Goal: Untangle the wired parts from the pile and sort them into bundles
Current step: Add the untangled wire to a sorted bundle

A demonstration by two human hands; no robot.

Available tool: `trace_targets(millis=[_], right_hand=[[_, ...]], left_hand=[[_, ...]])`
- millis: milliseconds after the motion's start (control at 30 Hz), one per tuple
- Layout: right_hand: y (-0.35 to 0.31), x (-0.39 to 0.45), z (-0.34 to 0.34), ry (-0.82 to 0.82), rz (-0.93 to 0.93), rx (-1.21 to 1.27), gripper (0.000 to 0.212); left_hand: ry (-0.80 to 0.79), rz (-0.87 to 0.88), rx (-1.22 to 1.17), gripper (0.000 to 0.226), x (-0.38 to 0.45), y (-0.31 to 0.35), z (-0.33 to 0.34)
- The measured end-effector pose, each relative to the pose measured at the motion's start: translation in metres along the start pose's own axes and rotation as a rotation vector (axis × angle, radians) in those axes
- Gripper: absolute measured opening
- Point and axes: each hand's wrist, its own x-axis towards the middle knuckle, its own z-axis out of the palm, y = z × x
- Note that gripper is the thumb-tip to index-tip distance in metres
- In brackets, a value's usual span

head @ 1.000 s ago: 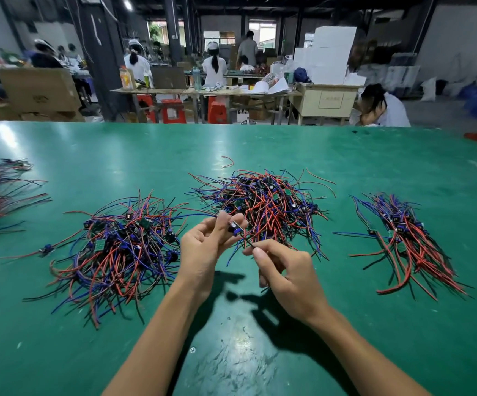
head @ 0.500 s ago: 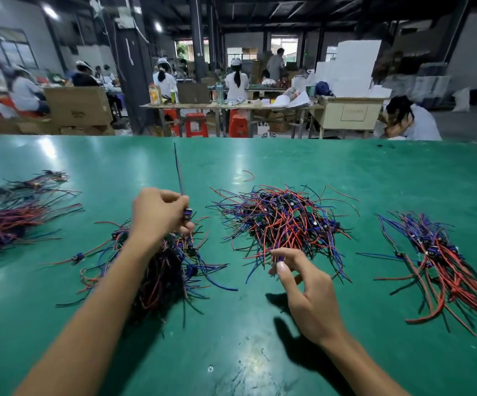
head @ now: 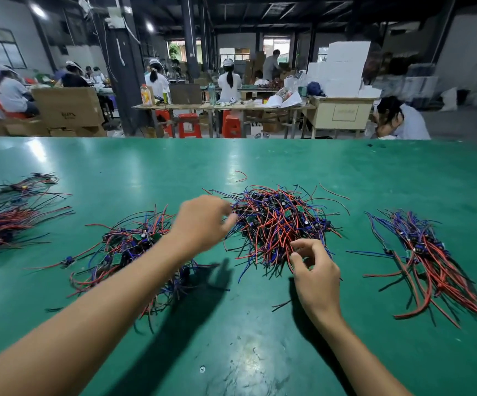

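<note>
Left hand (head: pixel 203 221), earlier gripping a wire over left bundle (head: pixel 128 252), now reaching emptily, fingers loosely curled, toward pile (head: pixel 277 221) | right hand (head: pixel 316 270) pinching pile's wires | green table (head: pixel 260 352), busy workshop behind.

2 bare forearms enter from the bottom of the frame, with no sleeves, gloves, watch or rings in sight. The left hand (head: pixel 203 221) is motion-blurred; the right hand (head: pixel 316 270) shows short, unpainted nails.

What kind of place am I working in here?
Most likely a factory assembly floor: a long green worktable with piles of wired parts, capped workers seated at benches behind, and stacked cardboard boxes.
</note>
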Motion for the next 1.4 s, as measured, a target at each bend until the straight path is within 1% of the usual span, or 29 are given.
trace_targets(millis=[67, 167, 267, 300, 333, 367, 433, 467, 533, 567, 600, 633, 700, 767, 800, 833, 900, 967, 1000, 1033, 1067, 1133, 1233, 1300, 1333, 1400], right_hand=[[0.002, 0.002, -0.003, -0.022, 0.024, 0.026, 0.022], [0.006, 0.005, -0.004, -0.029, 0.049, 0.066, 0.022], [0.007, 0.006, -0.002, -0.044, 0.107, 0.136, 0.016], [0.007, 0.006, -0.002, -0.049, 0.126, 0.171, 0.013], [0.007, 0.006, -0.001, -0.05, 0.138, 0.202, 0.014], [0.007, 0.006, -0.001, -0.048, 0.144, 0.224, 0.015], [0.006, 0.008, -0.001, -0.056, 0.168, 0.275, 0.019], [0.005, 0.01, -0.002, -0.078, 0.196, 0.315, 0.026], [0.003, 0.013, -0.005, -0.159, 0.281, 0.412, 0.044], [0.002, 0.015, -0.006, -0.2, 0.328, 0.468, 0.049], [0.002, 0.017, -0.009, -0.231, 0.366, 0.516, 0.049], [0.003, 0.019, -0.011, -0.256, 0.389, 0.547, 0.046], [0.002, 0.022, -0.014, -0.32, 0.405, 0.578, 0.031], [0.002, 0.021, -0.017, -0.384, 0.399, 0.614, 0.024], [0.001, 0.02, -0.018, -0.407, 0.382, 0.628, 0.025], [0.001, 0.018, -0.019, -0.423, 0.359, 0.634, 0.027], [-0.001, 0.016, -0.02, -0.434, 0.315, 0.636, 0.034], [-0.003, 0.013, -0.022, -0.46, 0.267, 0.64, 0.047], [-0.004, 0.011, -0.023, -0.478, 0.239, 0.618, 0.053], [-0.005, 0.009, -0.024, -0.501, 0.217, 0.583, 0.055], [-0.007, 0.007, -0.024, -0.525, 0.2, 0.553, 0.055], [-0.01, 0.002, -0.025, -0.57, 0.198, 0.554, 0.054], [-0.017, -0.001, -0.025, -0.57, 0.29, 0.602, 0.053], [-0.019, 0.0, -0.026, -0.572, 0.341, 0.604, 0.058], [-0.019, -0.001, -0.026, -0.591, 0.36, 0.604, 0.061], [-0.019, -0.002, -0.025, -0.676, 0.395, 0.621, 0.067]], left_hand=[[-0.021, 0.076, -0.027, 0.033, 0.008, 0.038, 0.017], [-0.038, 0.022, -0.082, 0.031, 0.018, 0.067, 0.039], [-0.012, -0.028, -0.005, 0.031, 0.019, 0.075, 0.053], [0.006, -0.035, -0.021, 0.032, 0.016, 0.076, 0.055], [0.031, -0.028, -0.068, 0.033, 0.012, 0.078, 0.055], [0.076, -0.017, -0.165, 0.031, 0.006, 0.082, 0.054], [0.212, 0.007, -0.421, 0.024, -0.011, 0.09, 0.053], [0.269, 0.035, -0.496, 0.02, -0.02, 0.095, 0.054], [0.351, 0.138, -0.532, 0.016, -0.042, 0.103, 0.059], [0.376, 0.204, -0.535, 0.013, -0.053, 0.105, 0.064], [0.395, 0.26, -0.54, 0.01, -0.062, 0.107, 0.069], [0.406, 0.303, -0.548, 0.008, -0.069, 0.108, 0.073], [0.399, 0.346, -0.604, 0.008, -0.074, 0.106, 0.076], [0.344, 0.313, -0.73, 0.012, -0.073, 0.101, 0.076], [0.297, 0.254, -0.81, 0.02, -0.073, 0.097, 0.075], [0.24, 0.161, -0.904, 0.031, -0.073, 0.093, 0.074], [0.13, -0.114, -1.096, 0.05, -0.069, 0.088, 0.073], [0.03, -0.4, -1.306, 0.053, -0.063, 0.083, 0.071], [-0.018, -0.499, -1.45, 0.051, -0.059, 0.081, 0.069], [-0.047, -0.561, -1.577, 0.046, -0.055, 0.079, 0.066], [-0.056, -0.581, -1.662, 0.041, -0.053, 0.076, 0.064], [-0.067, -0.557, -1.763, 0.036, -0.054, 0.072, 0.059], [-0.137, -0.483, -1.913, 0.039, -0.057, 0.068, 0.047], [-0.235, -0.38, -2.009, 0.038, -0.059, 0.064, 0.04], [-0.295, -0.324, -2.014, 0.037, -0.061, 0.062, 0.037], [-0.411, -0.232, -1.952, 0.039, -0.064, 0.06, 0.034]])
